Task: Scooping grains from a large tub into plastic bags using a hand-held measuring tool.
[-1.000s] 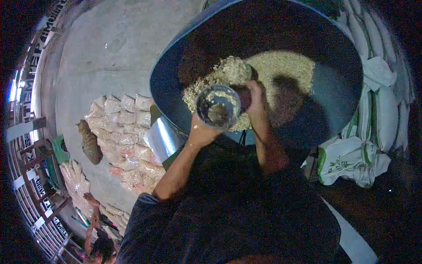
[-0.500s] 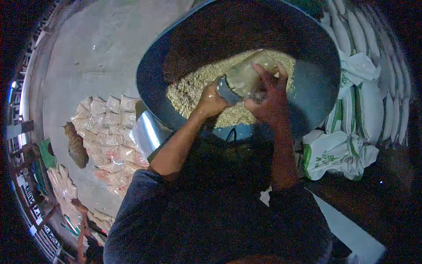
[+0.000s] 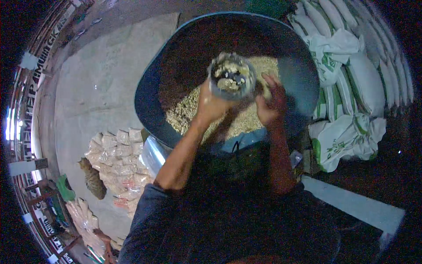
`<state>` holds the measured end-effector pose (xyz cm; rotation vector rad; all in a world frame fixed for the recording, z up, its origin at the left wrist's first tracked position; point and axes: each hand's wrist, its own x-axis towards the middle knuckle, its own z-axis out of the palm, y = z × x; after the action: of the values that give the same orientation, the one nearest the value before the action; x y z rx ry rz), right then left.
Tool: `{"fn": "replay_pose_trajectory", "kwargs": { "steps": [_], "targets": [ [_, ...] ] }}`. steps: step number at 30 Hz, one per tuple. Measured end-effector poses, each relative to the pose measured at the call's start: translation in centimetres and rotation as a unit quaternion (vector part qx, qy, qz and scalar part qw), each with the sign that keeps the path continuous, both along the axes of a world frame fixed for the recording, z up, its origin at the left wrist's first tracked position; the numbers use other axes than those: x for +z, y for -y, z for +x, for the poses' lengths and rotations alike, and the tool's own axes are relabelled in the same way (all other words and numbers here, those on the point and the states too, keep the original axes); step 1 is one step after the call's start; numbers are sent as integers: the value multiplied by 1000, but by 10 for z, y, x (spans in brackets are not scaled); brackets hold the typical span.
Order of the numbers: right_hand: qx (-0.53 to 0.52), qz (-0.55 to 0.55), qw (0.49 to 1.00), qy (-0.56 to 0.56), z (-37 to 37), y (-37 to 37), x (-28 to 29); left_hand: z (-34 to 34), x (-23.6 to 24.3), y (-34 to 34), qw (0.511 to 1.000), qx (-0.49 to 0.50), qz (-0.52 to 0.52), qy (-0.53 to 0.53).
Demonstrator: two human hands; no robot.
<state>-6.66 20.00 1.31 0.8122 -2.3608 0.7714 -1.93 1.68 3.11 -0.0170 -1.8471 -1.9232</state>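
Note:
My left hand (image 3: 212, 103) is wrapped round a clear, cup-like container (image 3: 232, 93), held above a large dark tub. Its round opening faces up toward me, and pale flakes cling or lie inside. Just to its right, my right hand (image 3: 273, 103) has its thumb and fingers curved apart; a pale yellowish patch shows between them, and I cannot tell whether it is grain beyond. Below both hands, a bed of pale flaky grain (image 3: 184, 114) lies in the tub (image 3: 301, 83). Part of the grain is hidden by my hands and forearms.
Filled clear bags (image 3: 116, 154) lie in rows on the floor at the left, with a tabby cat (image 3: 93, 180) beside them. A shiny metal sheet (image 3: 153, 154) touches the tub's near left. Stacked white sacks (image 3: 365, 79) and a crumpled sack (image 3: 345, 145) stand right.
The container has turned from lying tilted across both hands to mouth-up in my left hand. My right hand has come off it to the right. The whole view has shifted.

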Motion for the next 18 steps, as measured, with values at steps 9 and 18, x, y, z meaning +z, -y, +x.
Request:
{"fn": "replay_pose_trajectory", "kwargs": {
  "steps": [9,18],
  "targets": [
    [0,-271,902,335,26,-1,-11,-23,8,3,987,28,-156,11],
    [-12,-189,929,319,27,6,-6,-38,19,-2,980,18,-192,-53]
  ]
}}
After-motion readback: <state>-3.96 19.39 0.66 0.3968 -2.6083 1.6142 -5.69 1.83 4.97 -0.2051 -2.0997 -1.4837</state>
